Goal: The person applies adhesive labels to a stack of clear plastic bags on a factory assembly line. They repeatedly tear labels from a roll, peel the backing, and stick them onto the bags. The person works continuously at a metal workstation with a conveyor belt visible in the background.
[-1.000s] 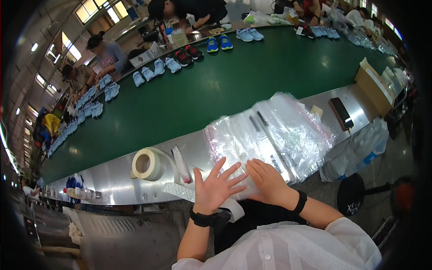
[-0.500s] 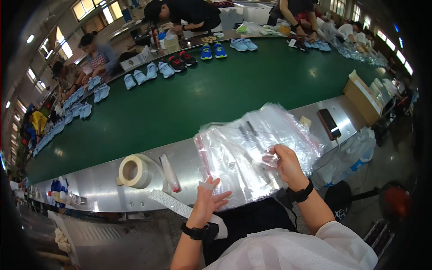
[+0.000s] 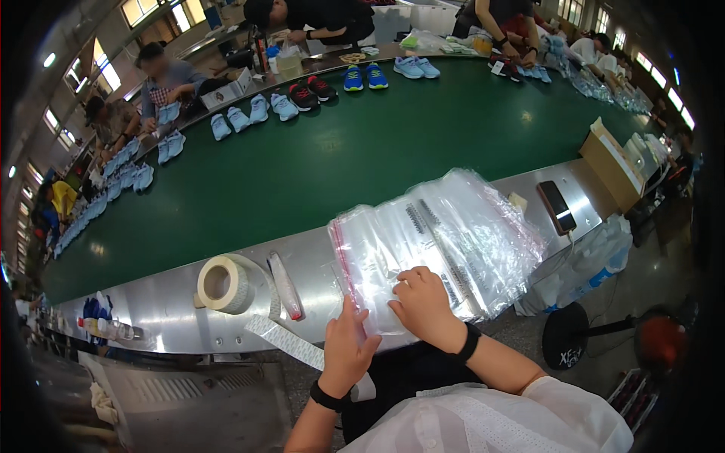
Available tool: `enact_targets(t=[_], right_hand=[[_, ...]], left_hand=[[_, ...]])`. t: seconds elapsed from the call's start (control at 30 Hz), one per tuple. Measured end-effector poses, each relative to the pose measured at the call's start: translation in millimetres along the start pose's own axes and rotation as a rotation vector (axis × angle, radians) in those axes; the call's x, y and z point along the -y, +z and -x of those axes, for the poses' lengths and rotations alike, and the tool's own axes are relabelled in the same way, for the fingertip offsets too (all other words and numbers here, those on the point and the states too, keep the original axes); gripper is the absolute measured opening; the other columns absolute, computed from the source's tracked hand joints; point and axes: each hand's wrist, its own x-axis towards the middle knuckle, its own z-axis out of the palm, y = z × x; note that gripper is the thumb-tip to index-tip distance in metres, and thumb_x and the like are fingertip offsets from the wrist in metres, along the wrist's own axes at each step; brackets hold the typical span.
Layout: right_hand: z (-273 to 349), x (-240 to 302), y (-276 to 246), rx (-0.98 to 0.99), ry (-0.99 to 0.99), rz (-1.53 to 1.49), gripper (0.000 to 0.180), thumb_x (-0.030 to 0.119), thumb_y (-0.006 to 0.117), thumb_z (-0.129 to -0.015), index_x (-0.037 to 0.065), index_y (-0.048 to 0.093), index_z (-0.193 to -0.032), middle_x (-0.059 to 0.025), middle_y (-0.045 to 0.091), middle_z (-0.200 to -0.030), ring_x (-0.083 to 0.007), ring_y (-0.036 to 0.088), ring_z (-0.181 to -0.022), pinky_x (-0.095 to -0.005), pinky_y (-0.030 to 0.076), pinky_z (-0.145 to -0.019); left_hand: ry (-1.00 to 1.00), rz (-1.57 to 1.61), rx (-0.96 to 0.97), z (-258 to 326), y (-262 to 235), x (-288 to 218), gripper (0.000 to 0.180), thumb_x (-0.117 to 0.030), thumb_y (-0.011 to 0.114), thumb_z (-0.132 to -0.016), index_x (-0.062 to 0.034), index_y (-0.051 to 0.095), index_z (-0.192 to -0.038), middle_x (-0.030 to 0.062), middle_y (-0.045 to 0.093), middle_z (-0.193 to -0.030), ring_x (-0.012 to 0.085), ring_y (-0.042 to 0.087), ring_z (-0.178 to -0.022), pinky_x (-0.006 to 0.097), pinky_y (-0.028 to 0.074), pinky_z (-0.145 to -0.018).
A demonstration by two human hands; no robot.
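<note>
The left hand is at the near left corner of a stack of clear plastic bags, its index finger stretched along the pink edge and its thumb spread away, so these fingers look loose and unclosed. The right hand is palm down over the same bags, to the right of the left fingers, with its own fingers curled and their tips on the film; whether they pinch a layer, I cannot tell. The bags spread forward and to the right from both hands' fingers, on the metal counter, with their far part over the green belt. Dark bars are printed on them just ahead of the right fingers.

To the left of the left fingers lie a slim clear tool with a red end and, farther left, a roll of pale tape. A white strip reaches toward the left hand, lower than its fingertips. Well to the left is a clear bottle. Beyond the bags, to the right of the right fingers, are a dark phone and an open cardboard box. Far ahead of the fingers, across the belt, stands a row of shoes.
</note>
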Motion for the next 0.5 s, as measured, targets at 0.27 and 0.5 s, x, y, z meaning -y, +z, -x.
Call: enact_targets(t=[0.27,0.5], right_hand=[[-15,-3,45,-0.015,0.154,-0.05,0.026,0.016,0.075,-0.064,0.006,0.056,-0.08,-0.0107,0.051,-0.091,-0.0288,0.05,-0.084,-0.0387,0.043,-0.069],[-18,6,44,-0.008,0.073,0.035,0.038,0.027,0.076,-0.063,0.003,0.056,-0.085,-0.0099,0.049,-0.094,-0.0273,0.048,-0.087,-0.0371,0.041,-0.065]], left_hand=[[0.039,-0.113,-0.002,12,8,16,0.059,-0.037,0.059,-0.084,0.002,0.047,-0.127,0.0217,0.035,-0.139,0.0354,0.044,-0.12,0.05,0.03,-0.097],[0.034,-0.049,-0.004,18,6,23,0.063,-0.034,0.058,-0.085,0.001,0.04,-0.134,0.0189,0.044,-0.134,0.033,0.042,-0.123,0.051,0.027,-0.1]])
